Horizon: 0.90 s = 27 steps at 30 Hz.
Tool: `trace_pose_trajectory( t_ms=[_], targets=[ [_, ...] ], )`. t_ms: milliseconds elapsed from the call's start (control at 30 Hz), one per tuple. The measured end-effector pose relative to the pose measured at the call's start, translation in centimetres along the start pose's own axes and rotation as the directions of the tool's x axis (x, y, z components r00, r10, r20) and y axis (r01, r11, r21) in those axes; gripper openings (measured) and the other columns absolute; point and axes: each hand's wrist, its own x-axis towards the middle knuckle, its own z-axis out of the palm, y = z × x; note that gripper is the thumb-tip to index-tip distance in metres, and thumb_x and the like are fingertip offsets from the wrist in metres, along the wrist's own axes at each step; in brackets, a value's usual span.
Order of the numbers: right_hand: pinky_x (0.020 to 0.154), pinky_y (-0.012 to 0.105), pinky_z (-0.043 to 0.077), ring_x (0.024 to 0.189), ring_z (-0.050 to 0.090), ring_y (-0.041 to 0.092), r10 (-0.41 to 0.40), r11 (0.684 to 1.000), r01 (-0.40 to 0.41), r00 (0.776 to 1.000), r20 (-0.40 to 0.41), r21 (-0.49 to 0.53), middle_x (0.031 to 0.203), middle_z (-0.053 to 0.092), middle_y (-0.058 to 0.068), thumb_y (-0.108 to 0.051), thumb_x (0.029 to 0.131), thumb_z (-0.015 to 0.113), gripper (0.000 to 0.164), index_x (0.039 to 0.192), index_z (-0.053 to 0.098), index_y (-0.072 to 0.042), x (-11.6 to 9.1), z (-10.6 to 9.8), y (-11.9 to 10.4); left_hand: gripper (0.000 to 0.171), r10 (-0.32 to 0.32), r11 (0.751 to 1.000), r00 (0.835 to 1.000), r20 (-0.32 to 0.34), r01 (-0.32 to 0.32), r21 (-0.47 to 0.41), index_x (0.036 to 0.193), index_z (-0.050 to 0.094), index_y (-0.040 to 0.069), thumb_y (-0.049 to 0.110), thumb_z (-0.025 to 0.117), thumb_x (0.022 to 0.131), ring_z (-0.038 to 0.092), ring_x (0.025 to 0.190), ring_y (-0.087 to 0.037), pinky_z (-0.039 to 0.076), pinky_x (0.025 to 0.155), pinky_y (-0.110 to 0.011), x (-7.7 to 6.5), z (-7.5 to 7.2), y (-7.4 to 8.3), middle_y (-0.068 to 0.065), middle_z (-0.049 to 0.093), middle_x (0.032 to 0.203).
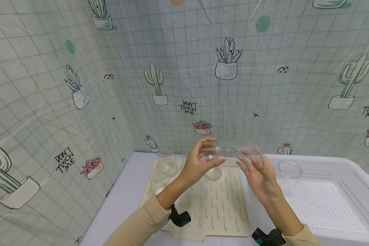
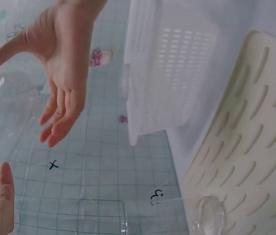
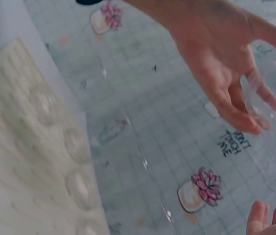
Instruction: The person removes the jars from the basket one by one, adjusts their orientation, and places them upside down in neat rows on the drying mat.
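Observation:
My left hand (image 1: 197, 162) grips one end of a clear cup (image 1: 230, 148), thumb below and fingers curled round it. The cup lies sideways in the air, above the back of a cream drying mat (image 1: 221, 212). My right hand (image 1: 261, 176) is at the cup's other end, blurred in the head view. Its fingers (image 2: 64, 110) look extended and spread in the left wrist view, beside the transparent wall. Whether they touch the cup is hard to tell. Several clear cups (image 1: 166, 159) stand on the mat's left and back part.
A white perforated basket (image 1: 326, 160) stands on the right, with a clear cup (image 1: 290, 169) at its left end. A white cloth (image 1: 117, 194) covers the table. Behind hangs a grid-patterned curtain (image 1: 184, 44) with cactus drawings.

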Motion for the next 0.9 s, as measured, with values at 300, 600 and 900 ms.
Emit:
trace_pose_trajectory(
  t_ms=[300, 600, 900],
  targets=[
    [0.111, 0.038, 0.014, 0.137, 0.008, 0.033, 0.027, 0.977, -0.020, 0.999, -0.027, 0.211, 0.146, 0.009, 0.013, -0.019, 0.095, 0.046, 0.066, 0.144, 0.002, -0.013, 0.1, 1.2, 2.1, 0.057, -0.005, 1.000, 1.000, -0.014, 0.005, -0.014, 0.133, 0.036, 0.000, 0.005, 0.064, 0.084, 0.044, 0.117, -0.034, 0.043, 0.092, -0.040, -0.1, -0.3, -0.5, -0.019, 0.036, 0.135],
    [0.111, 0.039, 0.014, 0.137, 0.012, 0.029, 0.047, 0.890, -0.005, 0.996, -0.081, 0.456, 0.146, 0.014, 0.010, -0.017, 0.095, 0.045, 0.043, 0.133, 0.025, -0.012, 0.3, 2.1, 3.2, 0.055, 0.013, 0.999, 1.000, -0.015, -0.014, -0.040, 0.131, 0.039, 0.004, 0.004, 0.065, 0.083, 0.046, 0.114, -0.037, 0.044, 0.090, -0.047, -0.4, -0.2, -1.0, -0.015, 0.038, 0.133],
    [0.110, 0.041, 0.014, 0.135, 0.017, 0.028, 0.050, 0.864, 0.010, 0.993, -0.105, 0.503, 0.145, 0.016, 0.009, -0.019, 0.091, 0.051, 0.064, 0.142, 0.012, -0.015, 0.5, 3.0, 3.2, 0.055, 0.028, 0.996, 1.000, -0.003, -0.028, -0.079, 0.132, 0.037, 0.002, -0.001, 0.063, 0.083, 0.044, 0.114, -0.040, 0.044, 0.090, -0.043, -0.5, -0.4, -1.5, -0.018, 0.037, 0.131]
  ],
)
